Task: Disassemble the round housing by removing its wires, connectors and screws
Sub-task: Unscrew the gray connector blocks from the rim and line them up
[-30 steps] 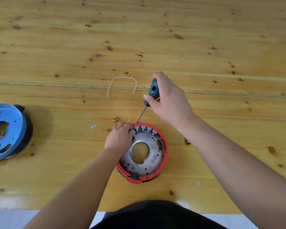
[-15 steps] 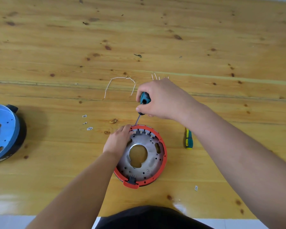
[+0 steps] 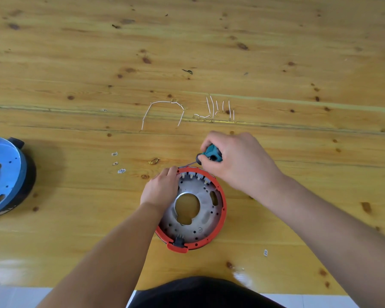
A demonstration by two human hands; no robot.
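My right hand (image 3: 238, 161) grips the screwdriver (image 3: 210, 154), shaft slanting down-left to the round housing (image 3: 218, 234) far rim. My left hand (image 3: 161, 187) steadies that rim beside the tip; whether its fingers curl, I cannot tell.

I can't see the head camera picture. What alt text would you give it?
Seen from above, a person's right hand grips a teal-handled screwdriver, its tip at the far rim of a round red-rimmed housing that the left hand steadies on a wooden table. Removed pale wires lie beyond it, and a blue round housing sits far left.
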